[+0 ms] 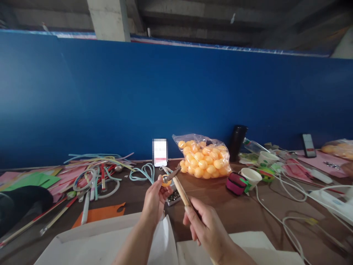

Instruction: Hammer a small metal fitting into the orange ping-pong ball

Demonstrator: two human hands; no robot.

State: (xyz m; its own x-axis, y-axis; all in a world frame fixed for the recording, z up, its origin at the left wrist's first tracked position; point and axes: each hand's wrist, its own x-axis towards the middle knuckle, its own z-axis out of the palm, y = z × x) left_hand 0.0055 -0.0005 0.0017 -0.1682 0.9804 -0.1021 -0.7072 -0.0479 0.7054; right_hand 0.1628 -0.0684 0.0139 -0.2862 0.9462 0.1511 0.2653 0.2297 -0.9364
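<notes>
Our left hand [156, 198] pinches a ball [166, 180] between thumb and fingertips, lifted clear of the table [234, 211]. Our right hand [205, 226] is closed around the lower end of a tool [180, 188]. Its wooden handle slants up and to the left, so the dark metal tip meets the top of the ball.

To work the tip well, we judge that the grip sits too far back. A hold nearer the metal would steady the point (a long handle magnifies every wobble). The ball is likely thin-walled, so we would pinch just firmly enough to stop it rolling, press lightly, and set our left fingertips to the sides, out of the tip's line. Resting both wrists close together should also help.

The ball is small, round and plain orange, and our fingers cover most of it. A greyish spot shows where the tip touches it, too small to make out. It matches the balls in the bag [203, 157] behind. A box [173, 198] of small metal bits lies just below our hands.
</notes>
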